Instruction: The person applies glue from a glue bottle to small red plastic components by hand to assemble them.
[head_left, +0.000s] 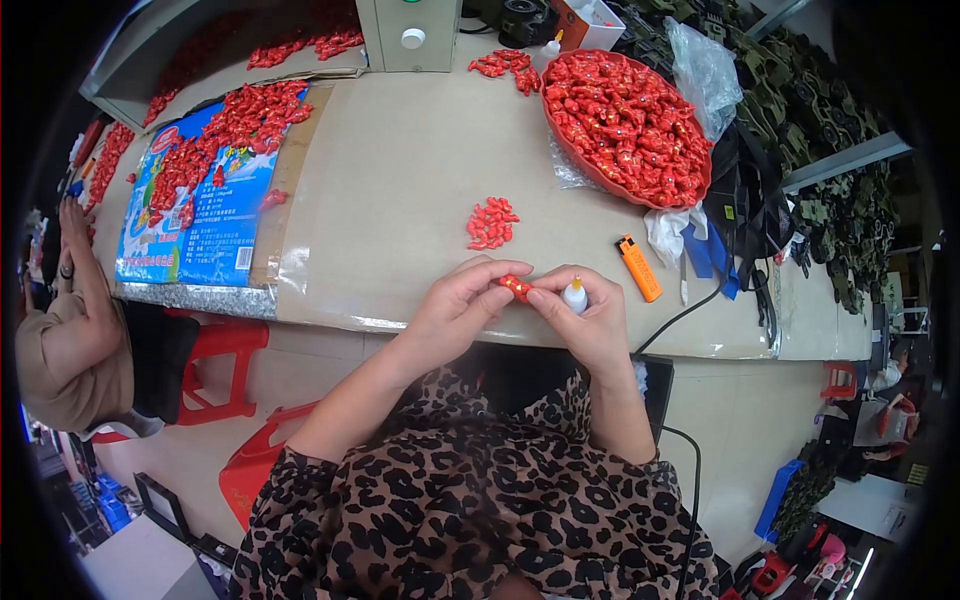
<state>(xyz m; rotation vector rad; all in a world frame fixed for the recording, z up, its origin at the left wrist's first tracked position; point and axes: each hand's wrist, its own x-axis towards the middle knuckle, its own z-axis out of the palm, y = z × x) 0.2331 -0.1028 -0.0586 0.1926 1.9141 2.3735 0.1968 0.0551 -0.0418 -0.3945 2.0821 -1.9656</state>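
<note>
Both hands together at the near edge of the bench (400, 180). Left hand (445, 312): thumb and index fingers narrow, pinching the left end of a small red piece (516, 287) with yellow flecks. Right hand (592, 325): thumb tip on the right end of the same piece, fingers also curled around a small white bottle (575, 297), yellow nozzle pointing up and away from the body. So the piece sits between the two sets of fingertips, bottle just right of it. Can't tell whether the nozzle is capped.

Around the fingers: small pile of red pieces (491, 223) just beyond the left fingertips, apart from them. Orange lighter (639, 268) lies near, right of the right fingers. Further right: crumpled white tissue (668, 238) and blue cloth (707, 252).

Beyond the right fingers, well apart: red scalloped bowl (566, 150) heaped with the same kind of red pieces. Clear plastic bag (705, 75) beside its far right side. Second white bottle (546, 52) at its far left, with a few more red pieces (500, 64) next to it.

Well left of the fingers: blue printed sheet (170, 238), loose red pieces (185, 170) spread over its far part. Grey box (410, 35) straight beyond, far side. Co-worker's arm (92, 270) at far left.
</note>
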